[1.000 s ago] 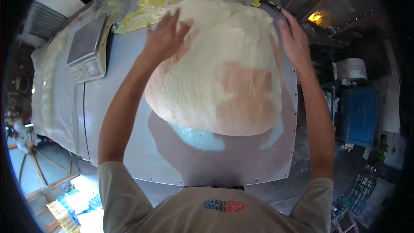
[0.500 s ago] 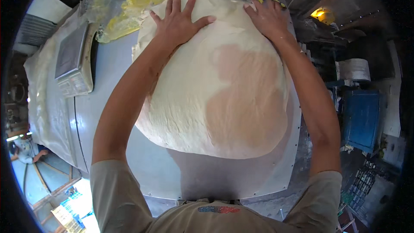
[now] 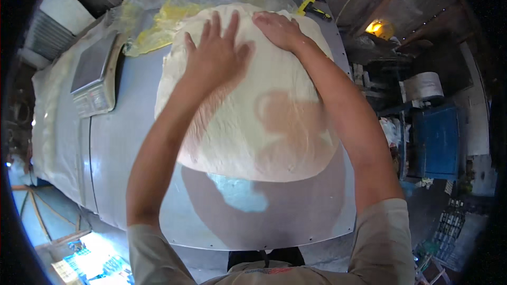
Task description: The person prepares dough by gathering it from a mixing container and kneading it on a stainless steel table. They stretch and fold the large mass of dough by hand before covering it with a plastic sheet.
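The left hand [image 3: 219,55] is spread wide, its fingers fanned and pointing away from the body; it is slightly blurred, and whether its palm presses on the dough [image 3: 264,82] or sits just above it cannot be told. The right hand [image 3: 277,29] is narrower, fingers close together and pointing toward the left hand, resting on the far part of the dough; whether its fingertips pinch any of it cannot be told. The big pale lump of dough lies on the desk [image 3: 127,142] beneath both hands, bulging toward the body below them, with arm shadows across it. Just beyond the left hand, and to its left, is a crumpled clear plastic sheet [image 3: 169,21] with yellow patches. Farther left of that hand stands a scale [image 3: 95,68] with a flat metal top. Near the right hand, beyond it and to its right, lies a yellow-and-black tool [image 3: 306,6]. Well to the right of that hand are a lit lamp [image 3: 377,27] and a blue cabinet [image 3: 438,142].
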`<control>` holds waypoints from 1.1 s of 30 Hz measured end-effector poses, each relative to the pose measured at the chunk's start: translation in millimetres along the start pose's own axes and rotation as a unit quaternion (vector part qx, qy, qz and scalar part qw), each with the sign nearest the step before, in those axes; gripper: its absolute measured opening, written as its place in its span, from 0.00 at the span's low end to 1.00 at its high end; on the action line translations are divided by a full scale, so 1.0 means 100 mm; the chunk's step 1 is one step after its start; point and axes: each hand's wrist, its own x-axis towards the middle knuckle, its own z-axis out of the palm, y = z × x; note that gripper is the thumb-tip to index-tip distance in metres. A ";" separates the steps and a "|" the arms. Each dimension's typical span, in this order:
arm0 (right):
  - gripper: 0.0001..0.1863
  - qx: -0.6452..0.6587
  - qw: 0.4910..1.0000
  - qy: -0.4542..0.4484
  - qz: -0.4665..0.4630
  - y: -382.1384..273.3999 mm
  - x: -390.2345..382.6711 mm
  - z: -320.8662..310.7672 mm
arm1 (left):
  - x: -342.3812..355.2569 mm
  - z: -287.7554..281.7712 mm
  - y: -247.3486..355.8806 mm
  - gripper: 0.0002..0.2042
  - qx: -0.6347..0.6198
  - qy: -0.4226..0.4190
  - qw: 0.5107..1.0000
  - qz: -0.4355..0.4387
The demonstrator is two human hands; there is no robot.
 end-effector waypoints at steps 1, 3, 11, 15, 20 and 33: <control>0.32 0.004 1.000 0.013 0.016 0.06 0.01 -0.01 | -0.30 -0.15 0.29 0.36 -0.055 0.007 0.998 0.028; 0.29 0.032 0.966 0.255 0.002 0.22 0.03 0.16 | -0.77 -0.12 0.87 0.39 -0.136 -0.012 0.988 0.068; 0.24 -0.108 0.910 0.318 -0.245 0.51 -1.47 -0.42 | -1.16 0.25 1.19 0.33 0.097 0.055 0.991 -0.071; 0.22 -0.002 0.947 0.191 -0.259 2.03 -3.16 -0.78 | -0.94 0.19 1.76 0.29 0.185 -0.025 0.957 -0.222; 0.26 0.065 0.950 -0.006 0.306 4.80 -6.24 -0.08 | -0.46 0.29 2.22 0.38 0.154 0.083 0.949 -0.262; 0.25 0.085 0.842 -0.169 0.505 6.22 -6.92 -0.06 | -0.08 0.56 2.53 0.50 0.224 -0.038 0.920 -0.320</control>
